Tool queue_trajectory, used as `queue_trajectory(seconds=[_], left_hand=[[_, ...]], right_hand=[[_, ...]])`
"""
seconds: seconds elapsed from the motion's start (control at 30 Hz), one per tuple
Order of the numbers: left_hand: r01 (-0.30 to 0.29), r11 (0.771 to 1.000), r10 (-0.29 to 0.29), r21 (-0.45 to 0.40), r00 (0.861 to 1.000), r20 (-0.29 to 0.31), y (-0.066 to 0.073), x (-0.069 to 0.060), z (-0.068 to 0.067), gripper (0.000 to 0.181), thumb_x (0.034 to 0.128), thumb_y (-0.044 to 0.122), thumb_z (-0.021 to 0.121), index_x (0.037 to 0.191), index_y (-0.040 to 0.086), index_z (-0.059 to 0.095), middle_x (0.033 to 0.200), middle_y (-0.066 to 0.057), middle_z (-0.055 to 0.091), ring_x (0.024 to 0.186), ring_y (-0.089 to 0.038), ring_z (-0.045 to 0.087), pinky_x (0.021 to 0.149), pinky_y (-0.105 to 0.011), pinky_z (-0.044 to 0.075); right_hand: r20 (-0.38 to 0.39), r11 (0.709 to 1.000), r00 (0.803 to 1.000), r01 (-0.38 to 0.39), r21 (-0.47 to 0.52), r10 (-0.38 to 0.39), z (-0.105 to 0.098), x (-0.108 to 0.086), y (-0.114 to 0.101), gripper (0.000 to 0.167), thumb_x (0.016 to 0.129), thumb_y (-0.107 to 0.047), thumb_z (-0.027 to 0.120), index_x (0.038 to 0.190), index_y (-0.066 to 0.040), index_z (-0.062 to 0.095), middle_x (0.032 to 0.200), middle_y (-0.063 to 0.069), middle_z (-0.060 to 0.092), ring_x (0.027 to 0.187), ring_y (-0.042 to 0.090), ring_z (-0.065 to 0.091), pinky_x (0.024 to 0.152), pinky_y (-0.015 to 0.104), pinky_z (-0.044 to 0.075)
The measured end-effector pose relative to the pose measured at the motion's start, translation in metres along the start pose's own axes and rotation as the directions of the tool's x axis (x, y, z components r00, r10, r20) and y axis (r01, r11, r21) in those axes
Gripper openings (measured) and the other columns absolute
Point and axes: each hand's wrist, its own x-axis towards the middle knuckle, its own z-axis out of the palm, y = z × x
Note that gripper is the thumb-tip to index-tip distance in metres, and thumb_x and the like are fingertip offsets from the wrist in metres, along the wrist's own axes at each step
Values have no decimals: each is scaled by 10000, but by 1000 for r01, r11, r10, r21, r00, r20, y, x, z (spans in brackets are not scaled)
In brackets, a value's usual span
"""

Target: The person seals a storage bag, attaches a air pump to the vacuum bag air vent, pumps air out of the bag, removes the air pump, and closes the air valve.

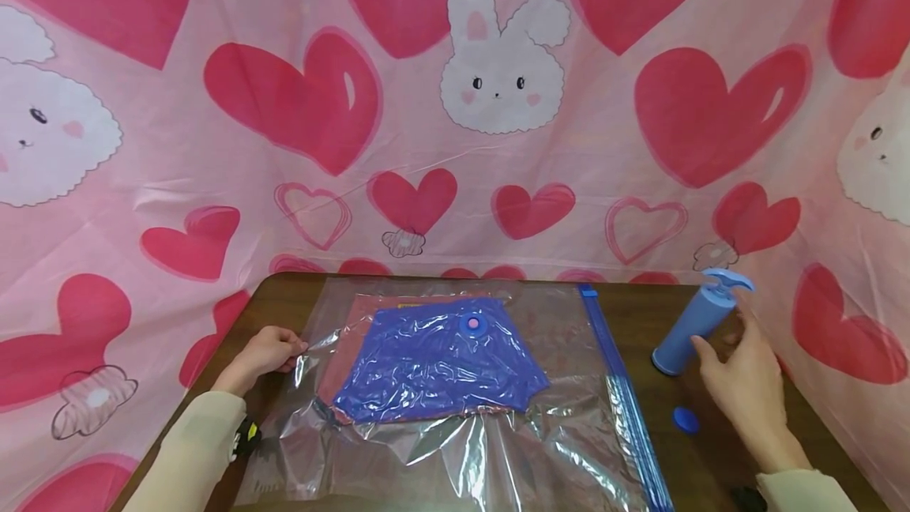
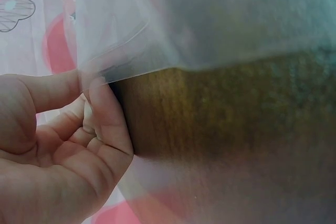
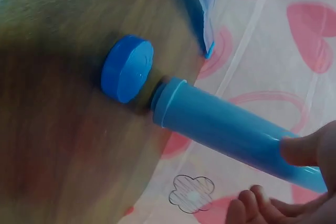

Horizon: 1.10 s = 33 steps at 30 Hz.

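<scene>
A large clear plastic vacuum storage bag lies flat, with folded blue-purple cloth and some reddish cloth inside. Its round valve shows on top of the blue-purple cloth. At the bag's left edge, my left hand pinches the film between thumb and fingers; the left wrist view shows the film edge slightly lifted. My right hand holds a blue hand pump, thumb on its barrel, other fingers partly hidden behind. The pump's T-shaped handle points up, base down by the table.
A blue round cap lies on the brown wooden table near the pump. The bag's blue zip strip runs along its right side, with a slider at the far end. A pink heart-patterned cloth hangs behind and beside the table.
</scene>
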Motion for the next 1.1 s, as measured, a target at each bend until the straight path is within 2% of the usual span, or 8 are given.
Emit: queue_trajectory(seconds=[0.13, 0.27, 0.37, 0.47, 0.57, 0.73, 0.97, 1.1], left_hand=[[-6, 1000, 6, 2, 1000, 1, 2, 0, -1, 195, 1017, 95, 650, 957, -84, 699, 812, -89, 612, 747, -214, 606, 693, -319, 587], [-10, 1000, 10, -1, 1000, -1, 2, 0, -2, 188, 1011, 85, 649, 929, -78, 692, 795, -89, 607, 732, -209, 604, 676, -310, 581], [-8, 1000, 8, 2, 1000, 2, 1, -1, -2, 185, 1013, 84, 646, 919, -70, 689, 790, -83, 603, 727, -205, 602, 670, -302, 577], [-5, 1000, 5, 4, 1000, 3, 1, -2, -2, 186, 1014, 89, 647, 924, -67, 690, 796, -82, 604, 733, -207, 602, 675, -307, 577], [-2, 1000, 2, 4, 1000, 2, 2, -3, -3, 192, 1016, 98, 651, 935, -72, 691, 808, -88, 611, 743, -214, 606, 686, -316, 582], [6, 1000, -6, 7, 1000, -2, 3, -3, -4, 200, 1021, 102, 652, 943, -77, 691, 816, -94, 614, 747, -216, 609, 689, -317, 586], [-14, 1000, 14, -1, 1000, 4, 2, -3, -2, 186, 1012, 79, 649, 946, -85, 704, 803, -86, 615, 740, -211, 601, 682, -307, 587], [-17, 1000, 17, 1, 1000, 8, 2, -3, -1, 183, 1011, 76, 648, 937, -79, 711, 794, -81, 603, 735, -210, 592, 679, -300, 582]], right_hand=[[58, 996, 998, -8, -93, 14, -7, -10, 5, 657, 984, -244, 723, 1389, 178, 426, 1088, 316, 556, 930, 490, 557, 767, 659, 455], [177, 987, 983, 65, -145, -39, -6, -22, 11, 543, 969, -222, 742, 1255, 191, 538, 1016, 326, 614, 900, 497, 599, 731, 657, 491], [311, 977, 949, 109, -186, -46, -4, -31, 14, 510, 962, -240, 755, 1201, 179, 588, 1039, 353, 623, 947, 545, 607, 761, 696, 507], [434, 964, 901, 136, -230, -24, -1, -40, 18, 556, 963, -289, 762, 1209, 178, 588, 1092, 379, 604, 1015, 603, 597, 804, 730, 497], [493, 952, 870, 171, -252, -26, 3, -48, 20, 553, 944, -272, 784, 1217, 171, 596, 1085, 344, 615, 1004, 583, 619, 802, 720, 510], [515, 948, 855, 208, -239, -57, 11, -53, 21, 471, 896, -145, 825, 1194, 150, 611, 1045, 280, 638, 948, 480, 650, 816, 697, 528], [482, 937, 862, 285, -204, -157, 17, -57, 26, 325, 840, 38, 813, 1107, 120, 646, 946, 195, 639, 838, 389, 666, 752, 662, 559], [463, 932, 866, 306, -195, -188, 18, -60, 27, 383, 838, 35, 819, 1151, 134, 621, 945, 183, 641, 832, 373, 667, 755, 655, 564]])
